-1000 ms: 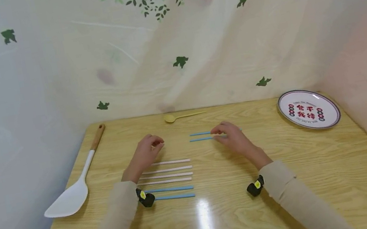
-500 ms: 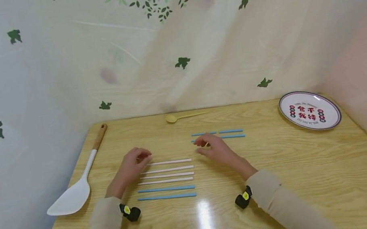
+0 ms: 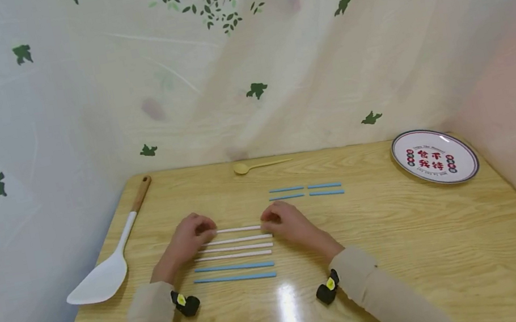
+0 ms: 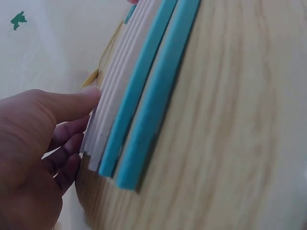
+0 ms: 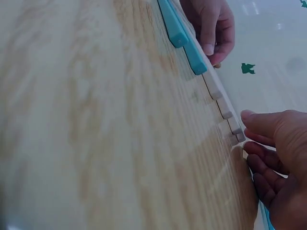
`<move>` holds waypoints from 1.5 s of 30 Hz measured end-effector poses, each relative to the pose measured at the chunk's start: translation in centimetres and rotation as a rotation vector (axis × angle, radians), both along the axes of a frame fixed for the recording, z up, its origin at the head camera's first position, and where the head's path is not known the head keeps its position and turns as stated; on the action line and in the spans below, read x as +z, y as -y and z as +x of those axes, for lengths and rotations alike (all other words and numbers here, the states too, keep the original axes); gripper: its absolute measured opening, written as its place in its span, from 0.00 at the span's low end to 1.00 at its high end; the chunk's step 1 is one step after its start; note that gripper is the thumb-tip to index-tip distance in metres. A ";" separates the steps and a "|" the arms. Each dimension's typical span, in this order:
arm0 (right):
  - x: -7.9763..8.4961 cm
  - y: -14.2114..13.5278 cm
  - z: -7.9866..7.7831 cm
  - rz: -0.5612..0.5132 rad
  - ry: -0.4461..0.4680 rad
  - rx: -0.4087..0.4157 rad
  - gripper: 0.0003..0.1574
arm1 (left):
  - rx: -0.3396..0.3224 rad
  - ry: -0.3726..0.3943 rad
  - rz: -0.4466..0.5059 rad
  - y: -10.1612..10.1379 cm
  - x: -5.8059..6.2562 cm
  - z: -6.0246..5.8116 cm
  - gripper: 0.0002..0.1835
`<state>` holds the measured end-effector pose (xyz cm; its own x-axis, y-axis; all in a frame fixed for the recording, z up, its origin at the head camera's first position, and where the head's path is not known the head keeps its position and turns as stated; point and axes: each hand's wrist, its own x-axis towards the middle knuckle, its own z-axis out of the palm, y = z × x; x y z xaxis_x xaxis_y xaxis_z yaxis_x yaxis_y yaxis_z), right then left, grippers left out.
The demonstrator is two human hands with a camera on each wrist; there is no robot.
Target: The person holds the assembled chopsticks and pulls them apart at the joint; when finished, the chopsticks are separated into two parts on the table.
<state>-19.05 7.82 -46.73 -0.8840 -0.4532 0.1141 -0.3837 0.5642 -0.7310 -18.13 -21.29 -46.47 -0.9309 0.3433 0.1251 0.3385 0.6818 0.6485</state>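
Observation:
Several pale pink chopsticks (image 3: 234, 249) lie side by side mid-table, with two blue chopsticks (image 3: 235, 277) along their near side. At the left end of the farthest pale chopstick (image 3: 239, 229), my left hand (image 3: 186, 244) pinches with thumb and fingers. My right hand (image 3: 295, 227) has its thumb and curled fingertips round the opposite end, hiding the tip. In the left wrist view the left thumb lies against the far edge of the row of chopsticks (image 4: 136, 96). The right wrist view has the right hand (image 5: 283, 153) at the row's stepped ends.
Blue chopsticks (image 3: 326, 193) lie in two short rows behind the right hand. Further back is a yellow spoon (image 3: 241, 169). A white spatula (image 3: 102, 277) with a wooden handle lies at left; a printed plate (image 3: 439, 178) stands back right, near the cloth wall.
My right hand has come left and nearer from the back blue chopsticks to the pale chopstick's right end. My left hand has moved left and nearer to its left end.

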 end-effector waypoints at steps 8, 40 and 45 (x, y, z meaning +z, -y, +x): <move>-0.3 0.4 0.1 0.089 -0.075 -0.008 0.05 | -0.005 -0.041 -0.017 -0.7 0.1 -0.1 0.04; 2.3 -0.4 0.8 -0.014 -0.185 0.021 0.09 | -0.145 0.004 -0.144 -6.7 4.3 -0.2 0.04; 3.1 0.2 0.8 0.038 -0.208 0.075 0.09 | -0.168 0.003 -0.152 -7.7 5.0 0.0 0.04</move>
<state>-18.20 7.65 -43.65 -0.8068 -0.5246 0.2719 -0.5659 0.5536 -0.6110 -18.11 -13.55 -41.47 -0.8592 0.5085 0.0571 0.4540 0.7059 0.5437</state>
